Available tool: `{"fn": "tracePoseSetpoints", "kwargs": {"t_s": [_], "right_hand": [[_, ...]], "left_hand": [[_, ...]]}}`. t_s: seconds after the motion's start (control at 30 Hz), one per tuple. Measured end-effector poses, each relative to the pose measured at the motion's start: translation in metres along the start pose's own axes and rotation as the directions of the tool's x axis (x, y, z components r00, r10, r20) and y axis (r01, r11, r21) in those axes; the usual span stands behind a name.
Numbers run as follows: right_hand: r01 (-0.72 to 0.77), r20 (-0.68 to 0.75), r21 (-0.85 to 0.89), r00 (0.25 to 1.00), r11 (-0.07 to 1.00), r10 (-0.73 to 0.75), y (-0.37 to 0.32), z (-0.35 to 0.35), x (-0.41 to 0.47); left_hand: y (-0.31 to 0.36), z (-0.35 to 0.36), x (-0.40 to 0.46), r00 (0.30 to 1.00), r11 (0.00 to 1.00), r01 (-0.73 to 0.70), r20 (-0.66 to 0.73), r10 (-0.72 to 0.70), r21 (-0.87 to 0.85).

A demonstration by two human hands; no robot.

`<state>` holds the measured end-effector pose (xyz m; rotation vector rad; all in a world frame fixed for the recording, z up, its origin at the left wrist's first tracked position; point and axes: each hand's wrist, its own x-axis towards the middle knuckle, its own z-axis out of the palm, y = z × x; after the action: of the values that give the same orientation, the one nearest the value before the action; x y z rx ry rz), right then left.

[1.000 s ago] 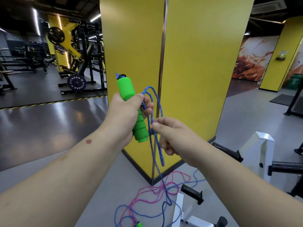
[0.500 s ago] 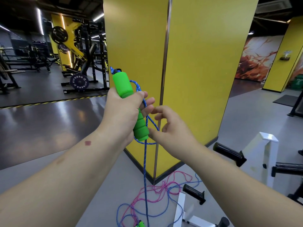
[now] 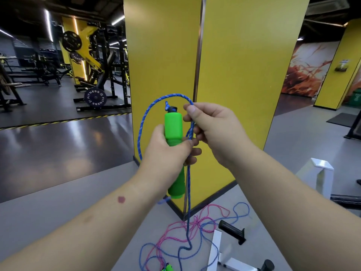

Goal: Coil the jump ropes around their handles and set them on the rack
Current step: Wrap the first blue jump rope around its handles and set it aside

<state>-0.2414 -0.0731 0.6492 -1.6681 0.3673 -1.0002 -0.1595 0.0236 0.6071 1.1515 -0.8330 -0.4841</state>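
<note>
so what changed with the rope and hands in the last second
The right hand rose from beside the lower end of the green handle to its top, pinching the blue rope and carrying a loop over it. The left hand kept its grip on the handle; the pink rope stayed on the floor.

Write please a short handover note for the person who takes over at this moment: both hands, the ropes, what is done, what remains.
Left hand grips the green handle upright.
Right hand pinches the blue rope, looped over the handle top.
The rest of the blue rope hangs to the floor, tangled with a pink rope; a second green handle lies there.
Done: first loops only.
Left: finish coiling, coil the pink rope, set both on the rack.
</note>
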Motion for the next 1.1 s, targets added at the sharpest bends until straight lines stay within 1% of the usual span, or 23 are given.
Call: {"fn": "tracePoseSetpoints", "kwargs": {"t_s": [0.07, 0.13, 0.23, 0.3, 0.37, 0.43, 0.5, 0.53, 0.6, 0.67, 0.7, 0.77, 0.8, 0.83, 0.87, 0.93, 1.0, 1.03, 1.1], "right_hand": [[-0.058, 0.007, 0.025, 0.998, 0.998, 0.058, 0.007, 0.0, -0.008], [-0.093, 0.02, -0.005, 0.995, 0.996, 0.093, 0.017, 0.001, -0.016], [-0.047, -0.012, -0.133, 0.999, 0.99, 0.046, 0.034, -0.001, -0.025], [-0.032, -0.005, -0.176, 0.999, 0.984, 0.032, 0.04, -0.002, -0.029], [-0.08, 0.049, -0.189, 0.995, 0.979, 0.09, 0.04, -0.001, -0.033], [-0.135, 0.142, -0.201, 0.976, 0.97, 0.166, 0.037, 0.002, -0.036], [-0.129, 0.184, -0.213, 0.968, 0.969, 0.17, 0.033, 0.003, -0.037], [-0.115, 0.171, -0.218, 0.973, 0.969, 0.154, 0.03, 0.003, -0.036], [-0.098, 0.091, -0.192, 0.989, 0.977, 0.117, 0.025, 0.001, -0.03], [-0.1, 0.009, -0.123, 0.995, 0.987, 0.102, 0.017, -0.004, -0.022], [-0.103, -0.011, -0.1, 0.995, 0.99, 0.102, 0.013, -0.006, -0.019], [-0.113, -0.02, -0.088, 0.994, 0.99, 0.111, 0.008, -0.008, -0.014], [-0.12, -0.021, -0.086, 0.993, 0.989, 0.119, 0.007, -0.008, -0.012], [-0.132, -0.021, -0.077, 0.991, 0.988, 0.13, 0.008, -0.007, -0.01], [-0.146, -0.012, -0.048, 0.989, 0.988, 0.146, 0.008, -0.006, -0.009], [-0.183, 0.032, 0.068, 0.983, 0.981, 0.181, 0.009, -0.001, -0.006], [-0.194, 0.068, 0.156, 0.98, 0.968, 0.185, 0.008, 0.001, -0.004], [-0.18, 0.067, 0.154, 0.983, 0.972, 0.171, 0.008, 0.001, -0.003], [-0.15, 0.048, 0.116, 0.988, 0.982, 0.145, 0.01, -0.002, -0.004]], "left_hand": [[0.003, -0.001, 0.007, 0.998, 0.999, -0.016, -0.061, 0.013, -0.051], [0.006, -0.005, 0.015, 0.995, 0.996, -0.022, -0.099, 0.014, -0.083], [0.008, -0.009, 0.019, 0.992, 0.99, 0.008, -0.12, -0.025, -0.14], [0.008, -0.01, 0.019, 0.991, 0.992, 0.029, -0.129, -0.045, -0.124], [0.009, -0.011, 0.019, 0.988, 0.99, 0.049, -0.139, -0.067, -0.132], [0.01, -0.013, 0.02, 0.987, 0.987, 0.07, -0.134, -0.09, -0.146], [0.011, -0.015, 0.02, 0.987, 0.99, 0.07, -0.134, -0.085, -0.119], [0.01, -0.017, 0.021, 0.987, 0.994, 0.059, -0.143, -0.072, -0.093], [0.009, -0.022, 0.019, 0.985, 0.999, 0.038, -0.169, -0.038, -0.003], [0.01, -0.028, 0.018, 0.984, 0.98, 0.037, -0.179, -0.001, 0.196], [0.01, -0.03, 0.017, 0.986, 0.947, 0.038, -0.165, 0.017, 0.319], [0.013, -0.033, 0.016, 0.992, 0.844, 0.016, -0.112, 0.052, 0.535], [0.015, -0.033, 0.016, 0.993, 0.805, 0.008, -0.098, 0.063, 0.594], [0.017, -0.032, 0.016, 0.993, 0.794, 0.007, -0.097, 0.066, 0.608], [0.018, -0.029, 0.015, 0.994, 0.819, 0.011, -0.095, 0.054, 0.573], [0.017, -0.023, 0.011, 0.998, 0.92, 0.064, -0.051, -0.047, 0.387], [0.01, -0.015, 0.008, 0.987, 0.967, 0.148, 0.024, -0.157, 0.208], [0.007, -0.012, 0.006, 0.984, 0.973, 0.164, 0.043, -0.173, 0.161], [0.002, -0.008, 0.004, 0.989, 0.982, 0.142, 0.033, -0.147, 0.123]]}}
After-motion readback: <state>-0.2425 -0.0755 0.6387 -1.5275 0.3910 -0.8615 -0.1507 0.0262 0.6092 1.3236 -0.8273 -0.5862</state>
